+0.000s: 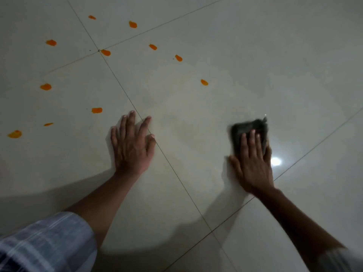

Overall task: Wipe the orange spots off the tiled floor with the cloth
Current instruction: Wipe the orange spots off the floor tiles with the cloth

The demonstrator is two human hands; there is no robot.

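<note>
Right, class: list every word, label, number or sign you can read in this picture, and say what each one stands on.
None: no text shows on the floor, the spots, the cloth, the sleeve, the left hand or the right hand.

Orange spots point(96, 110) on pale grey-white tiles point(196, 99), dark grey cloth point(247, 130), blue-and-white checked sleeve point(47, 242)

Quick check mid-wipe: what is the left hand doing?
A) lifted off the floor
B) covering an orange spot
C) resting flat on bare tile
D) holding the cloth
C: the left hand lies flat, fingers spread, on the tiled floor, while the right hand presses the cloth.
</note>
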